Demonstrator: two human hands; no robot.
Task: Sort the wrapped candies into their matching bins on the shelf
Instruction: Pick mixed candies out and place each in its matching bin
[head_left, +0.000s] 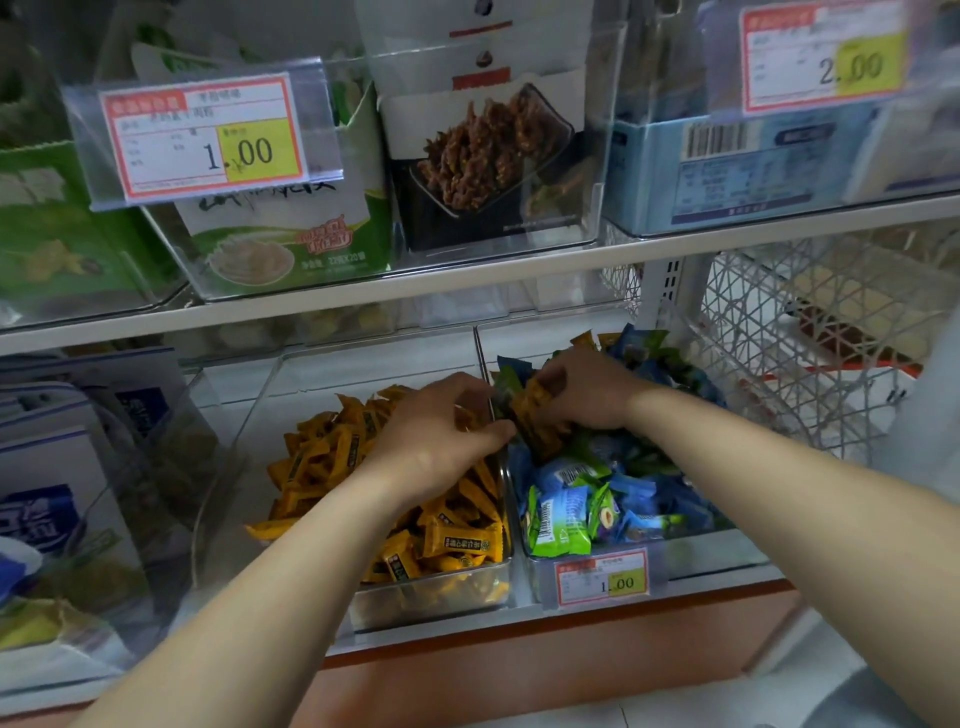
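Two clear bins stand side by side on the lower shelf. The left bin (431, 597) is heaped with orange wrapped candies (322, 457). The right bin (696, 558) holds blue and green wrapped candies (582, 509). My right hand (587, 395) is over the right bin and grips a bunch of orange candies (540, 415). My left hand (441, 431) reaches across the wall between the bins, its thumb touching that same bunch and its fingers curled near it. What lies under the hands is hidden.
A price tag (602, 576) hangs on the right bin's front. A white wire basket (810, 338) stands to the right. The upper shelf (467, 280) carries clear bins of snack boxes close above my hands. Blue and white boxes (52, 467) fill the left.
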